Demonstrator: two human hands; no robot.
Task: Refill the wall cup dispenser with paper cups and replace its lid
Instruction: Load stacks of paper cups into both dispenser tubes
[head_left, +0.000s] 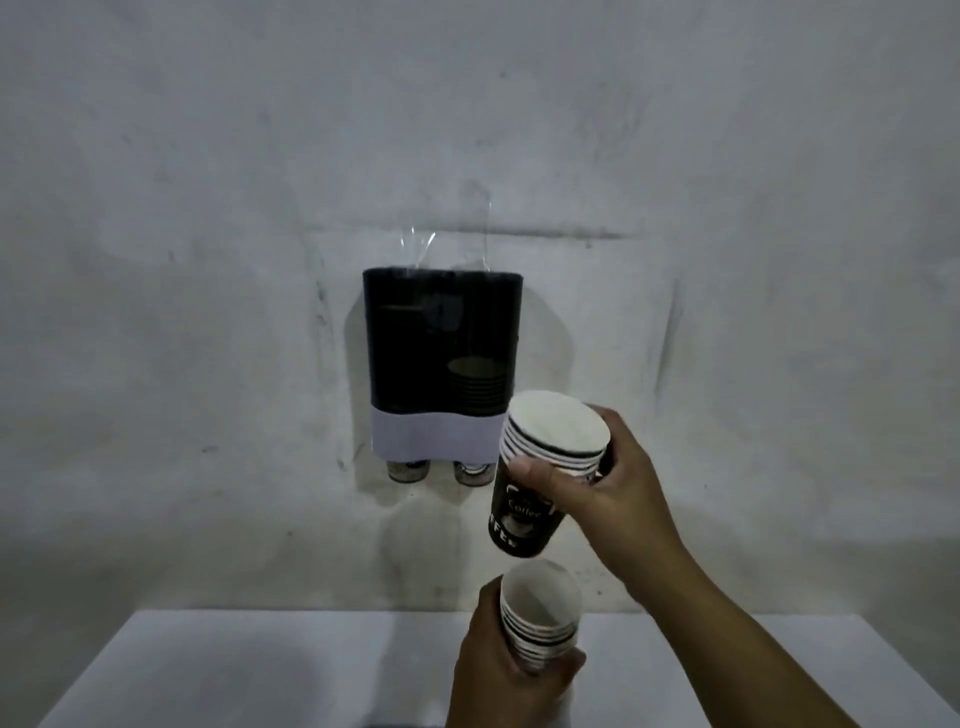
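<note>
- A person's right hand (592, 483) grips a nested stack of paper cups (545, 473) just right of the wall cup dispenser (442, 364), fingers curled round the rims.
- The left hand (506, 670) clasps a second cup stack (540, 618) above the white table (234, 670)'s far edge; its lower cups are hidden by the fingers.
- Dark tinted dispenser walls leave the cups inside faint; two cup bottoms (434, 472) poke out below.
- Both forearms are cut off at the frame's bottom edge.

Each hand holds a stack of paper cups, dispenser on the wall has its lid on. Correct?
Not quite. The head view shows the dispenser open at the top, no lid on it. The rest holds: the right hand and the left hand each hold a stack of paper cups.
</note>
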